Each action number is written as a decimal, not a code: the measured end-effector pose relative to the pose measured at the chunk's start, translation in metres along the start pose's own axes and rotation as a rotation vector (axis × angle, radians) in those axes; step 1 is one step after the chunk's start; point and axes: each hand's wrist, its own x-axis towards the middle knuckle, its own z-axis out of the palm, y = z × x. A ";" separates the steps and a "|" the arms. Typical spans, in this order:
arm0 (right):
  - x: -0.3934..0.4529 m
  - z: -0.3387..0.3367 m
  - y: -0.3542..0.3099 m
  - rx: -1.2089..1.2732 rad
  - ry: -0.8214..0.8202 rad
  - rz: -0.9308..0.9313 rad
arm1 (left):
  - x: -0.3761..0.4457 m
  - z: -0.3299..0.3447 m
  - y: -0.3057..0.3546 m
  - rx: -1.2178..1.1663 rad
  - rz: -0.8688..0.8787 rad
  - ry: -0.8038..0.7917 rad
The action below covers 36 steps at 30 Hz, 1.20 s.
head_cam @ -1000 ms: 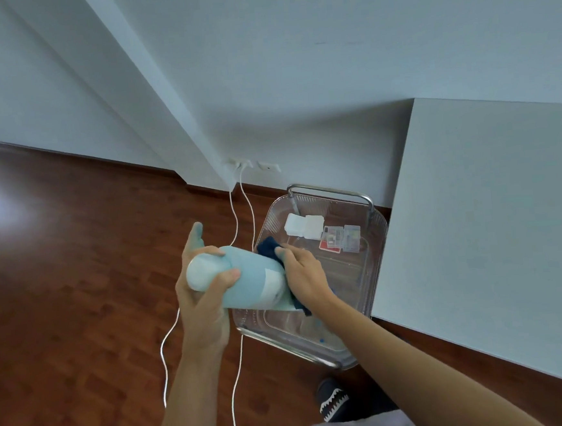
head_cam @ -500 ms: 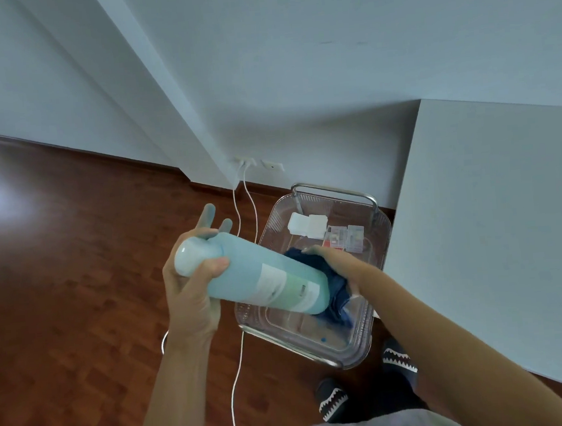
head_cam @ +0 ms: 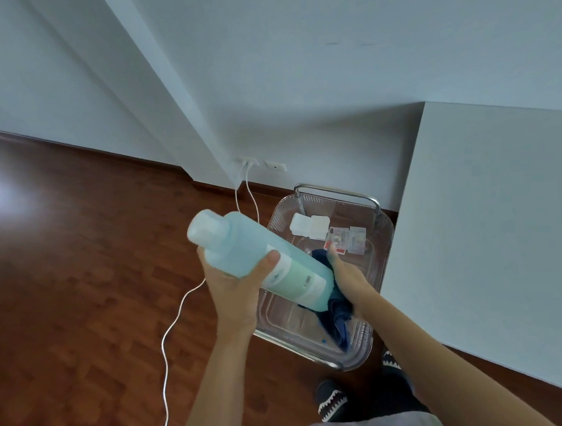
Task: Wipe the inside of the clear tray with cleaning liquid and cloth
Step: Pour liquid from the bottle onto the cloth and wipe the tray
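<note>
My left hand [head_cam: 234, 283] has its fingers wrapped tight round the pale blue bottle of cleaning liquid [head_cam: 259, 260], tipped mouth-down into the dark blue cloth [head_cam: 336, 312]. My right hand [head_cam: 348, 278] is closed, bunching that cloth over the clear tray [head_cam: 384, 238] on the floor. I'd pour sparingly and keep the cloth cupped so drips land inside.

Both my arms are reaching out in front of me, forearms bare. My left hand [head_cam: 234, 283] is wrapped around the bottle [head_cam: 259, 258], thumb across the near side, wrist bent back so the bottle tips down toward 4 o'clock. My right hand [head_cam: 347, 278] sits at 3 o'clock from the left one, fingers closed around a bunched-up cloth [head_cam: 338, 312], pressed against the bottle's low end.
</note>
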 end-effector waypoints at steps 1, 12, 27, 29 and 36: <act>-0.003 0.004 -0.002 -0.131 0.055 -0.113 | 0.002 0.003 0.000 0.014 0.002 -0.019; -0.024 0.014 -0.028 -0.150 -0.160 -0.535 | 0.013 0.000 0.019 -0.023 -0.005 -0.168; 0.004 0.005 0.001 0.117 -0.054 0.094 | 0.004 0.003 0.006 -0.134 -0.082 0.004; 0.008 0.003 0.006 0.326 -0.138 0.194 | 0.005 0.002 0.004 -0.154 -0.083 0.051; 0.009 0.013 -0.004 -0.157 0.085 0.039 | -0.001 0.013 -0.004 -0.106 -0.025 0.184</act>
